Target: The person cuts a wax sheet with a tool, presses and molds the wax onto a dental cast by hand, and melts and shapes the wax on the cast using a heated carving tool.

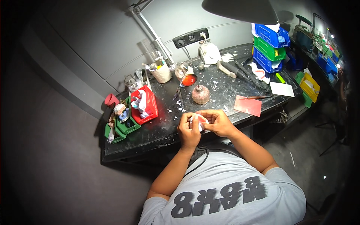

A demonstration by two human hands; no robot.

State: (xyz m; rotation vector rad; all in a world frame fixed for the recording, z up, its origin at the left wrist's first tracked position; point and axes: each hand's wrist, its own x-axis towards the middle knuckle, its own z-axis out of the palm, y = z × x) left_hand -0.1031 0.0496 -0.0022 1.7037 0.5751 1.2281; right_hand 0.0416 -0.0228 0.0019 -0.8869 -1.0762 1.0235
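Close to the desk's front edge, both hands meet around a small white and pink piece that looks like a dental cast with pink wax point(201, 124). My left hand point(188, 130) is closed on its left side, thumb along the front. My right hand point(220, 123) grips the other side, thumb and fingers pressed to it. The fingers hide much of the piece. Just beyond the hands stands a round pinkish pot point(201, 95) with a small neck. To the right lies a pink wax sheet point(248, 106), with a thin brown-handled tool point(255, 98) across its far edge.
Red point(153, 105) and green bins point(129, 127) stand at the left. Behind are a cup of tools point(162, 73), a glass jar point(182, 69) and an orange-red dish point(189, 80). A corded handpiece point(229, 69), white card point(282, 89) and stacked bins point(268, 54) are right. A lamp point(240, 11) hangs overhead.
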